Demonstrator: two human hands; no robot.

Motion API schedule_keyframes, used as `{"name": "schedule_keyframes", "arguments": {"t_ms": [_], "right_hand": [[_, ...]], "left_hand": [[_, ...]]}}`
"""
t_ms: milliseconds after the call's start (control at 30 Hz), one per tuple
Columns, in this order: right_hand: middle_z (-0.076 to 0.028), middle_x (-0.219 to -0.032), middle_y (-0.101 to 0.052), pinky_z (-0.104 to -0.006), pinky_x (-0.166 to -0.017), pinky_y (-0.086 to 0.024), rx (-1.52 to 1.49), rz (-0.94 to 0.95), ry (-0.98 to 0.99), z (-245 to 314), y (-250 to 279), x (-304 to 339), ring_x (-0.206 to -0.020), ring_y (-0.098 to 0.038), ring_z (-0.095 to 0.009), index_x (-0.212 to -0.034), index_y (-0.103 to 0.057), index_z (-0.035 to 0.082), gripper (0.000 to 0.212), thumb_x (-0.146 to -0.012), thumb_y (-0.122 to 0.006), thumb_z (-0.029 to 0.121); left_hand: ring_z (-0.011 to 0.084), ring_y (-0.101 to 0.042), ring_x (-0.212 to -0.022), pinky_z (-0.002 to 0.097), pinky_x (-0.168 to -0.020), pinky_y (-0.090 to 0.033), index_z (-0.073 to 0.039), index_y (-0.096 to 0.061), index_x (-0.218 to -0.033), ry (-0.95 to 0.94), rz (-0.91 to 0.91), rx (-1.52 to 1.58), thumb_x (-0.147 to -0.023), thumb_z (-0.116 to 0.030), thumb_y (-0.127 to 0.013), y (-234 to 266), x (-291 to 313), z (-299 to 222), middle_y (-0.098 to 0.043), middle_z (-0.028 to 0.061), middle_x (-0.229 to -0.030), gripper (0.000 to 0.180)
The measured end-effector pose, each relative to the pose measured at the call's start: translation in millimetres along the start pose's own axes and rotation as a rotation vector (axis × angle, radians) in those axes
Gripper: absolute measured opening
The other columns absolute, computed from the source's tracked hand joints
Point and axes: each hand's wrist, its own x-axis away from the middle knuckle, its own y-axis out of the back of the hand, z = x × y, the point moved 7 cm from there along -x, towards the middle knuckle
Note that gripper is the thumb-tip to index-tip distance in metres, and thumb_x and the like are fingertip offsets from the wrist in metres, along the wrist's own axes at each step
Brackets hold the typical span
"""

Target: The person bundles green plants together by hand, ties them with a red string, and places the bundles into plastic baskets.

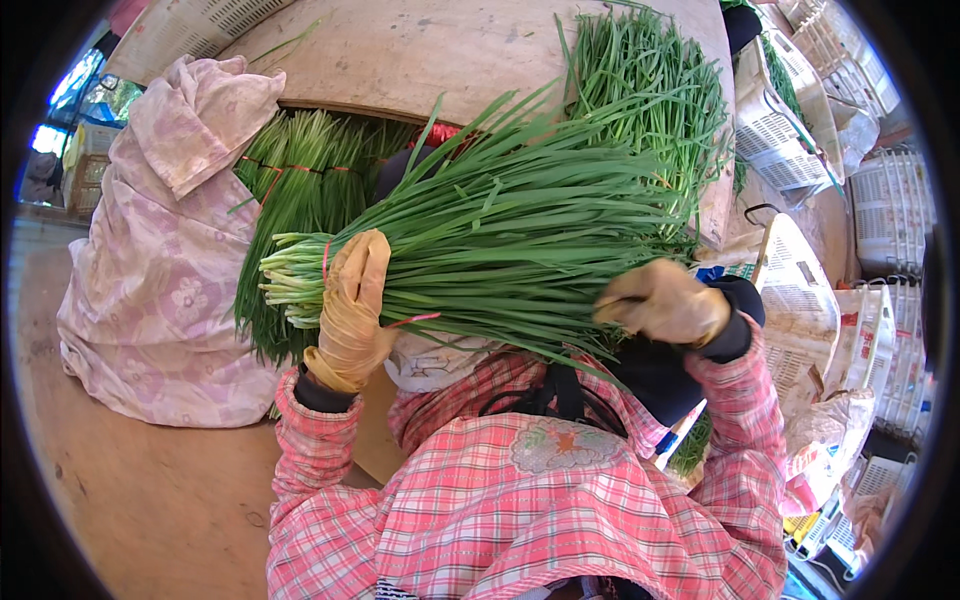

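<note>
At far left, as I watch from my remote post, a flowered cloth [150, 300] hangs in folds against tied bunches [310, 195]; dragged carelessly, it could snag their leaves. Next along, a red band [326, 258] rings the pale stem end of the bundle [500, 235], long green leaves lying crosswise at mid-view. Were that band slack, I judge, stems could slide out endways. Just beside it, the gloved left hand [358, 305] has its fingers curled around the bundle; too hard a squeeze could crease the stalks, too light a one let them fan apart. A red strip [415, 319] juts out next to the glove and could catch on it. Farther right, leaf tips reach a loose green heap [650, 90] on the wooden worktop [420, 50], where a sideways pull could tangle the two. Over the lower leaves, the gloved right hand [662, 300] is blurred: I cannot tell how far its fingers are closed or whether they grip any. A hasty sweep could tear blades. At far right stands a white crate [800, 260], within reach of a stray elbow.
</note>
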Motion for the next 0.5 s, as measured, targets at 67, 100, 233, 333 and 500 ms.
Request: {"name": "schedule_keyframes", "arguments": {"t_ms": [67, 100, 233, 333, 500], "right_hand": [[-0.011, -0.068, -0.064, -0.0367, -0.059, -0.049, 0.496, -0.374, 0.100, -50.3, 31.7, 41.7, -0.065, -0.063, -0.029, -0.086, -0.065, 0.005, 0.010, -0.078, -0.060, 0.008], [-0.011, -0.070, -0.063, -0.0362, -0.059, -0.049, 0.494, -0.473, -0.045, -42.6, 44.7, 46.7, -0.064, -0.062, -0.028, -0.087, -0.066, 0.006, 0.012, -0.076, -0.061, 0.005], [-0.010, -0.079, -0.062, -0.0367, -0.057, -0.049, 0.369, -0.831, 0.283, 61.6, 62.6, 39.4, -0.065, -0.062, -0.027, -0.090, -0.067, 0.010, 0.014, -0.077, -0.063, 0.006], [-0.016, -0.109, -0.062, -0.0345, -0.060, -0.052, 0.588, -0.756, 0.527, 101.2, 26.6, -10.3, -0.074, -0.065, -0.026, -0.111, -0.059, 0.008, 0.040, -0.072, -0.058, 0.008], [-0.011, -0.078, -0.058, -0.0379, -0.054, -0.049, 0.661, -0.583, 0.518, 94.3, -16.9, -62.3, -0.067, -0.061, -0.027, -0.092, -0.060, 0.007, 0.022, -0.071, -0.057, 0.013]], "left_hand": [[0.0379, -0.044, -0.117, 0.0454, -0.099, -0.036, 0.002, -0.035, -0.136, -0.001, 0.021, 0.012, -0.066, -0.032, -0.079, 0.2, -5.2, -5.7, -0.042, 0.0187, -0.129, 0.090], [0.0376, -0.044, -0.116, 0.0454, -0.098, -0.037, 0.002, -0.035, -0.136, -0.007, 0.040, -0.003, -0.065, -0.033, -0.080, 2.0, -8.7, -11.6, -0.042, 0.0183, -0.128, 0.091], [0.0365, -0.044, -0.114, 0.0449, -0.097, -0.037, 0.002, -0.037, -0.135, 0.010, 0.062, -0.027, -0.058, -0.043, -0.081, -2.1, -11.0, -19.6, -0.043, 0.0170, -0.123, 0.099], [0.0352, -0.044, -0.111, 0.0443, -0.095, -0.036, 0.002, -0.038, -0.134, 0.030, 0.068, 0.018, -0.057, -0.051, -0.080, -0.1, -20.2, -25.7, -0.045, 0.0163, -0.119, 0.103], [0.0304, -0.046, -0.102, 0.0417, -0.089, -0.037, 0.002, -0.044, -0.130, 0.140, 0.010, 0.128, -0.061, -0.054, -0.077, 3.1, -26.3, -29.7, -0.051, 0.0121, -0.105, 0.094]]}}
